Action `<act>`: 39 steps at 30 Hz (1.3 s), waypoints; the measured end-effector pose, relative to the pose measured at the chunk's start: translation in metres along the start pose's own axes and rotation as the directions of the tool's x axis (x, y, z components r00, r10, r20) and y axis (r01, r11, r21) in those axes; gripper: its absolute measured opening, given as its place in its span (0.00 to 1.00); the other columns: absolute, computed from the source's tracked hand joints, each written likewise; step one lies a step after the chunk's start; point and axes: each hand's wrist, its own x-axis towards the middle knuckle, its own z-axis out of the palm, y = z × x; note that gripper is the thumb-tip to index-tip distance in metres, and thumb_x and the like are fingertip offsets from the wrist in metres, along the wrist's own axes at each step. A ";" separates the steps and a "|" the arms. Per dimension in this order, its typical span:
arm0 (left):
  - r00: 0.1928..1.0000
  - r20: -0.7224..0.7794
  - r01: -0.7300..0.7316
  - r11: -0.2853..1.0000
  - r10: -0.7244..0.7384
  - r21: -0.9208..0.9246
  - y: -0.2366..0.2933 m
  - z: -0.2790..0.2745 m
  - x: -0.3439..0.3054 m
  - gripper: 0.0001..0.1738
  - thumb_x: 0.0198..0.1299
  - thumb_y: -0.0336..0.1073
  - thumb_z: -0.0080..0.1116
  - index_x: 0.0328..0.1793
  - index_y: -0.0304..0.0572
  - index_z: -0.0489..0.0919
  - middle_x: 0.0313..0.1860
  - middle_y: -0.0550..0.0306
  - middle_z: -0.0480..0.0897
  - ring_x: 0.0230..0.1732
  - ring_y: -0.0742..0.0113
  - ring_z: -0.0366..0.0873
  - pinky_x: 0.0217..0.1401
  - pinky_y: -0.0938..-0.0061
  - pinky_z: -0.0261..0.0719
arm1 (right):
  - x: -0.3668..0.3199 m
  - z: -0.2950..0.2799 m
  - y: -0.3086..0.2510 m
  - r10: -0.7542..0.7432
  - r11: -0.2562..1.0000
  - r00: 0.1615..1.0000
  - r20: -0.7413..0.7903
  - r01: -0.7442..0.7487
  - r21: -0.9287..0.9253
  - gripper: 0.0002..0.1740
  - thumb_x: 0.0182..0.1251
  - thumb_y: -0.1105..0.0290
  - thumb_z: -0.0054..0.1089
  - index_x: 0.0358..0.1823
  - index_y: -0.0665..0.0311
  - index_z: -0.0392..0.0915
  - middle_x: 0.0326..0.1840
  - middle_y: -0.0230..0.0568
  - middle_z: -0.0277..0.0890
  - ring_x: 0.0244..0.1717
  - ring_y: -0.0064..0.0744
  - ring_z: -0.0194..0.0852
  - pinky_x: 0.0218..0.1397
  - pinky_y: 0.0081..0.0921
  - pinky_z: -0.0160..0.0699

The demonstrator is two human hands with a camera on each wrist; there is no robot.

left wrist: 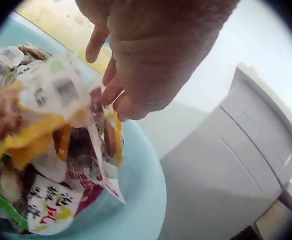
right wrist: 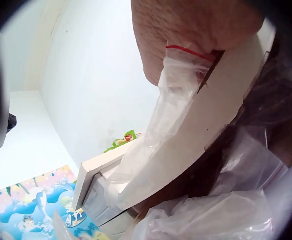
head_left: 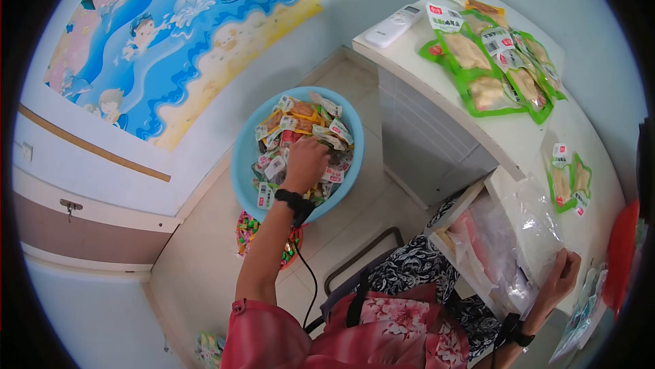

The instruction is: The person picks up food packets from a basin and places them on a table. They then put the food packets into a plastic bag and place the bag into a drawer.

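Observation:
In the head view my left hand (head_left: 306,163) reaches down into a light-blue basin (head_left: 239,179) heaped with snack packets (head_left: 286,123). The left wrist view shows its bent fingers (left wrist: 113,92) right at a packet with a white edge; I cannot tell whether they pinch it. At the right, my right hand (head_left: 561,275) holds a clear zip bag (head_left: 535,222) by its edge, above a pulled-out drawer (head_left: 471,287). The right wrist view shows the red zip strip of this bag (right wrist: 173,100) against the hand, the rest hanging along the white drawer edge.
Green-edged food packs (head_left: 477,62) lie on the white counter (head_left: 437,35) beside a white remote-like device (head_left: 394,26). Two smaller packs (head_left: 570,181) lie nearer. More clear bags (right wrist: 211,215) fill the drawer. A red basket of colourful sweets (head_left: 290,256) stands below the basin.

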 end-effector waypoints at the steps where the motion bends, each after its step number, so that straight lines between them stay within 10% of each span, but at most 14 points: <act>1: 0.994 0.109 -0.016 1.000 0.017 -0.006 0.012 0.002 0.008 0.15 0.58 0.43 0.67 0.49 0.48 0.89 0.58 0.56 0.85 0.71 0.49 0.74 0.62 0.44 0.75 | 0.000 0.000 0.000 0.004 1.000 1.000 0.002 -0.004 0.002 0.07 0.81 0.71 0.57 0.43 0.69 0.75 0.37 0.31 0.72 0.39 0.19 0.69 0.46 0.17 0.71; 8: 0.940 0.335 -0.139 0.965 0.058 0.221 0.021 0.018 0.012 0.19 0.56 0.55 0.67 0.49 0.58 0.92 0.65 0.57 0.81 0.83 0.51 0.59 0.72 0.22 0.60 | -0.001 -0.001 0.000 0.028 0.999 1.000 0.000 -0.028 0.027 0.08 0.81 0.71 0.57 0.42 0.68 0.74 0.36 0.29 0.70 0.39 0.18 0.67 0.46 0.16 0.70; 15: 0.928 0.347 0.060 0.973 -0.137 0.224 -0.025 -0.020 -0.020 0.23 0.53 0.60 0.70 0.54 0.66 0.91 0.81 0.55 0.69 0.87 0.46 0.51 0.82 0.25 0.44 | -0.001 0.000 -0.004 0.020 1.000 1.000 0.011 -0.020 0.017 0.07 0.81 0.72 0.57 0.42 0.68 0.74 0.36 0.29 0.71 0.39 0.18 0.67 0.46 0.16 0.70; 31: 0.847 0.160 0.469 0.854 -0.507 0.225 -0.101 -0.016 -0.046 0.31 0.58 0.45 0.69 0.71 0.64 0.80 0.80 0.57 0.69 0.85 0.50 0.58 0.79 0.31 0.61 | -0.001 0.001 -0.004 0.023 1.000 1.000 0.002 -0.023 0.005 0.08 0.81 0.71 0.58 0.43 0.69 0.75 0.37 0.29 0.73 0.40 0.18 0.69 0.48 0.17 0.72; 34: 0.961 -0.031 0.278 0.952 -0.277 0.125 -0.087 -0.009 -0.035 0.29 0.55 0.41 0.69 0.66 0.63 0.83 0.77 0.56 0.73 0.85 0.49 0.58 0.79 0.34 0.61 | -0.001 -0.001 0.004 0.018 1.000 1.000 0.007 -0.018 -0.008 0.07 0.81 0.71 0.58 0.44 0.69 0.76 0.37 0.29 0.73 0.39 0.18 0.69 0.48 0.17 0.72; 39: 0.924 0.315 -0.249 0.966 0.218 0.063 -0.030 -0.014 -0.020 0.21 0.56 0.38 0.67 0.58 0.61 0.88 0.75 0.55 0.74 0.85 0.46 0.56 0.81 0.35 0.57 | 0.000 0.000 0.006 -0.029 0.999 1.000 -0.007 0.028 -0.033 0.07 0.81 0.71 0.58 0.43 0.69 0.76 0.37 0.29 0.73 0.39 0.17 0.68 0.46 0.17 0.71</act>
